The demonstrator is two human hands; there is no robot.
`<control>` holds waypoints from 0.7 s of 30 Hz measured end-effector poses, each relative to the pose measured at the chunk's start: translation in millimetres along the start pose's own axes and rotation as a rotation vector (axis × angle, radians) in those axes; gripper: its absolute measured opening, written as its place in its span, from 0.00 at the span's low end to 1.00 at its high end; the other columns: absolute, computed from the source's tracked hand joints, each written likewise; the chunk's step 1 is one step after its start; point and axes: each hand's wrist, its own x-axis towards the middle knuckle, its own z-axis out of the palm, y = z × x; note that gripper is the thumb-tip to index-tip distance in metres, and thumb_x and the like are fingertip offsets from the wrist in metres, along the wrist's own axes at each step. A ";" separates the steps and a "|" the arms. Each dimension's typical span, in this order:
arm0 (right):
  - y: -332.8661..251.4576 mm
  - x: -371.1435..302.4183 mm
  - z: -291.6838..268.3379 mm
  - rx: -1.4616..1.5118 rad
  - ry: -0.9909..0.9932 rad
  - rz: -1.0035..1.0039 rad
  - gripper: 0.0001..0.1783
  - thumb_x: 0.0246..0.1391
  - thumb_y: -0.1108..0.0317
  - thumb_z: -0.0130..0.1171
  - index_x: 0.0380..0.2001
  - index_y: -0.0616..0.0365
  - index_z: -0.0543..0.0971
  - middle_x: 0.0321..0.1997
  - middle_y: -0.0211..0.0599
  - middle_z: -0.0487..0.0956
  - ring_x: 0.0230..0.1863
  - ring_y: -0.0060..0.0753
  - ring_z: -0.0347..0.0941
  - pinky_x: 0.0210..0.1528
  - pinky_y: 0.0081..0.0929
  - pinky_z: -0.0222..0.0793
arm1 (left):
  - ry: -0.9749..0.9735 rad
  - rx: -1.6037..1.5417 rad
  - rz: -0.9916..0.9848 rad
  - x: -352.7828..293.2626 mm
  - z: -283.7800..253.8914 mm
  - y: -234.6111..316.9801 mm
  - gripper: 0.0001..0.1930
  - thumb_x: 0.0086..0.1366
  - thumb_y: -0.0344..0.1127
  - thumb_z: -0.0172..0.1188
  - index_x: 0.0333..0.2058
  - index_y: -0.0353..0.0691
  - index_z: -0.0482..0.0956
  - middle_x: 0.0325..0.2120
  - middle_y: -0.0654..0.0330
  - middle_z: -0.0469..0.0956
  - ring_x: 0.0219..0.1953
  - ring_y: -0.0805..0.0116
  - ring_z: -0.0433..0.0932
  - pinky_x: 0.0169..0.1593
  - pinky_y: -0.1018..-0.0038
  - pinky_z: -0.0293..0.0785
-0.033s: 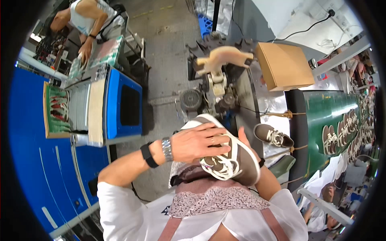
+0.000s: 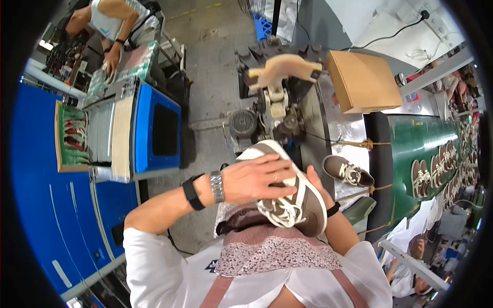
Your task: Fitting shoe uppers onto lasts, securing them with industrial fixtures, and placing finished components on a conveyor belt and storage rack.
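Observation:
A brown sneaker (image 2: 311, 209) with white laces and a white sole edge is held in front of my apron, its toe end toward the lower right. My left hand (image 2: 257, 179) lies across the upper and side of it, fingers close together and pressed on the shoe. On the other side, along the sole edge, is my right hand (image 2: 314, 179); its thumb side shows and most of its fingers are hidden behind the shoe. Both hands grip the same sneaker between them. Another brown sneaker (image 2: 348, 171) rests on the metal ledge to the right.
Ahead stands a machine with a motor (image 2: 243, 123) and a curved tan pad (image 2: 285, 71). A cardboard box (image 2: 363, 82) sits at the far right, above a green conveyor (image 2: 405, 141) carrying several shoes. At left are a blue machine (image 2: 159, 128) and a working person (image 2: 115, 20).
The sneaker and both my hands have shifted slightly to the left. The person at the upper left has moved a hand a little. My grip looks the same.

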 end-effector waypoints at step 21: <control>-49.3 54.2 67.7 -2.232 0.939 -0.745 0.55 0.49 0.51 0.66 0.75 0.54 0.52 0.49 0.62 0.72 0.42 0.66 0.77 0.43 0.53 0.75 | 0.734 -0.722 -0.818 61.8 141.1 -27.8 0.53 0.51 0.30 0.73 0.70 0.31 0.46 0.63 0.34 0.64 0.63 0.36 0.69 0.64 0.57 0.69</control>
